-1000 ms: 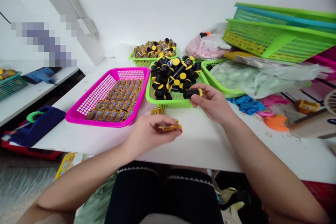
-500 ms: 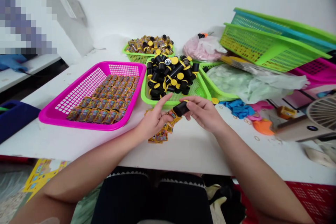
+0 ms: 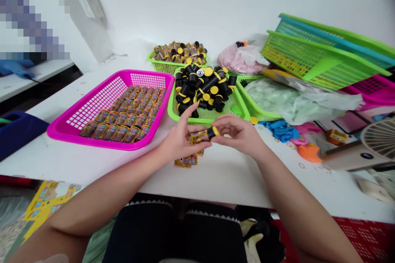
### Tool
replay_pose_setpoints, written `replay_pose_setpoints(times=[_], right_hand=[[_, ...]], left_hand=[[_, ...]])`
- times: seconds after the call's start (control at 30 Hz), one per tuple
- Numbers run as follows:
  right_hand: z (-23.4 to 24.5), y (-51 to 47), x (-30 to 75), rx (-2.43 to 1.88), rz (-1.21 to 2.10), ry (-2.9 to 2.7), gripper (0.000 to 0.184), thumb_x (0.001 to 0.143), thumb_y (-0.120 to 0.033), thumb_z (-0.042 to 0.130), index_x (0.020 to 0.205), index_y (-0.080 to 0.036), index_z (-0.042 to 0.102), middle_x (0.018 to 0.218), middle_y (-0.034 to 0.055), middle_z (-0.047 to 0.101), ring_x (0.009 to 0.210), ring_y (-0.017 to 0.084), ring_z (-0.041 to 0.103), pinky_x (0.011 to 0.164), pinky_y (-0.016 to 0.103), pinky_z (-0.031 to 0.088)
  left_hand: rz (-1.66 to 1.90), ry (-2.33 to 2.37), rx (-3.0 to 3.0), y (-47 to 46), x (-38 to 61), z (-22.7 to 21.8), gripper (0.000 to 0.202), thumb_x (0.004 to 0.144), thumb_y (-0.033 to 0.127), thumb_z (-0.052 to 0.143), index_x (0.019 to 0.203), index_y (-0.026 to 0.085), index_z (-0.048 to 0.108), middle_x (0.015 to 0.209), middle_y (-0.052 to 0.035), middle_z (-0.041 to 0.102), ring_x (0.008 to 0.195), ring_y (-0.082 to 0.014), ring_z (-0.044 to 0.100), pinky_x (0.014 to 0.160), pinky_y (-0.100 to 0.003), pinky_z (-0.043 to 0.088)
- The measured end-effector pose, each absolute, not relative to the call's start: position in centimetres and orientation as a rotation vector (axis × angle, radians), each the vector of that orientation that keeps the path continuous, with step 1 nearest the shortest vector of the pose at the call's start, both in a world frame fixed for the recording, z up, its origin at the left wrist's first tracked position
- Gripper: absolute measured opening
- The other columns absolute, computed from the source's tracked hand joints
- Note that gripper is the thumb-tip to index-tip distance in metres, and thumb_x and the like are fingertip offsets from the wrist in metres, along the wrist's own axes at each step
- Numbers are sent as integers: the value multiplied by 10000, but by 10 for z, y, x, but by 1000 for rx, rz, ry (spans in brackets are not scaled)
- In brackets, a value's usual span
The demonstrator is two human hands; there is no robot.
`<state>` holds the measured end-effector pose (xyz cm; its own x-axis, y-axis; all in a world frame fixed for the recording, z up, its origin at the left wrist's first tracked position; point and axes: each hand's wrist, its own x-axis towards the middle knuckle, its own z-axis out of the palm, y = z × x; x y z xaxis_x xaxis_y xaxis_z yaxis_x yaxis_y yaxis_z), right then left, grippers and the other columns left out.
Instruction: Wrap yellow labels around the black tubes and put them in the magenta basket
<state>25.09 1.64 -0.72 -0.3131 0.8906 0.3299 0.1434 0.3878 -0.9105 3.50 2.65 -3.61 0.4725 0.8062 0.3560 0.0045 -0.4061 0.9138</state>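
Over the table's front part, both hands meet at a small black canister (image 3: 211, 133) with a yellow cap, lying nearly level. A printed yellow label sleeve (image 3: 199, 137) now surrounds most of its body. My left hand (image 3: 177, 139) holds the sleeved end, thumb below and index finger raised away. My right hand (image 3: 242, 134) has its fingertips at the capped end. Beneath the left hand lie several flat printed sleeves (image 3: 187, 161). Just beyond the hands, a green basket (image 3: 243, 116) is heaped with unlabelled black canisters (image 3: 197, 86) with yellow caps.
On the left, a magenta basket (image 3: 58, 131) holds rows of labelled canisters (image 3: 123, 119). Behind stands another green basket (image 3: 168, 67) of labelled ones. To the right are stacked baskets (image 3: 321, 57), plastic bags (image 3: 274, 94), blue scraps (image 3: 280, 130) and a fan (image 3: 348, 154).
The label sleeve has gone from the canister's end to covering most of its black body. My right fingers have shifted to the cap end. The view has turned slightly.
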Motion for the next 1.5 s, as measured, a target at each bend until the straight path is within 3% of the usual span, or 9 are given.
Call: replay_pose_setpoints(times=[0.2, 0.37, 0.5, 0.6, 0.8, 0.97, 1.23, 1.37, 1.5], right_hand=[[-19, 9, 230, -1123, 865, -1664, 402, 615, -464, 881, 879, -210, 715, 799, 24, 653, 619, 132, 612, 567, 291, 573], [-25, -3, 212, -1292, 873, -1552, 377, 839, -571, 655, 955, -215, 620, 592, -22, 617, 425, 116, 524, 393, 259, 448], [-27, -8, 211, -1028, 336, -1849, 399, 879, -487, 632, 1188, -243, 566, 993, 83, 681, 861, 219, 684, 727, 389, 599], [-29, -10, 209, -925, -81, -2011, 597, 814, -331, 721, 1349, -247, 471, 1215, 140, 592, 1138, 294, 604, 936, 493, 550], [-25, -16, 203, -869, -276, -2037, 616, 818, -228, 682, 1384, -243, 437, 1112, 119, 607, 1061, 290, 608, 890, 486, 551], [-21, -22, 199, -791, -373, -2102, 673, 816, -216, 677, 1430, -245, 402, 1106, 107, 646, 1068, 299, 600, 935, 509, 534], [-25, -18, 204, -718, -577, -2178, 484, 871, -221, 656, 1331, -191, 510, 1044, 95, 679, 999, 261, 567, 1034, 528, 499], [-23, -16, 207, -667, -652, -2173, 391, 896, -209, 632, 1275, -150, 560, 1053, 100, 672, 1039, 243, 548, 1088, 521, 462], [-23, -13, 209, -710, -747, -2128, 375, 896, -228, 651, 1264, -191, 586, 998, 69, 673, 974, 225, 543, 1078, 511, 460]], left_hand=[[1023, 843, 1801, 27, 34, -36, 1118, 730, 372, 836, 1566, 278, 100, 1052, -82, 759, 987, -268, 739, 872, -371, 581], [1163, 884, 1744, 23, 38, -38, 1188, 648, 300, 896, 1548, 281, 121, 998, -56, 768, 977, -258, 739, 894, -371, 568], [1286, 728, 1360, 23, 45, -29, 1320, 645, 270, 899, 1535, 266, -75, 874, -19, 767, 816, -210, 756, 773, -325, 589], [1249, 679, 1164, 23, 50, -22, 1323, 642, 286, 900, 1512, 250, -95, 773, 27, 752, 701, -171, 742, 705, -287, 575], [1004, 518, 1044, 17, 51, -29, 1244, 653, 350, 885, 1495, 283, -28, 804, 54, 716, 676, -147, 719, 689, -273, 564], [632, 407, 1175, 18, 40, -26, 1048, 679, 157, 799, 1469, 261, 119, 824, 55, 665, 712, -127, 685, 666, -251, 548], [945, 511, 1578, 17, 43, -29, 858, 717, 88, 637, 1421, 189, 157, 547, 161, 351, 434, -59, 357, 422, -159, 275], [1050, 516, 1695, 15, 43, -23, 826, 713, 94, 653, 1382, 221, 183, 671, 104, 484, 556, -84, 505, 512, -177, 398], [1142, 747, 1803, 10, 32, -8, 661, 688, 108, 719, 1235, 243, 374, 945, -1, 649, 827, -135, 662, 726, -245, 532]])
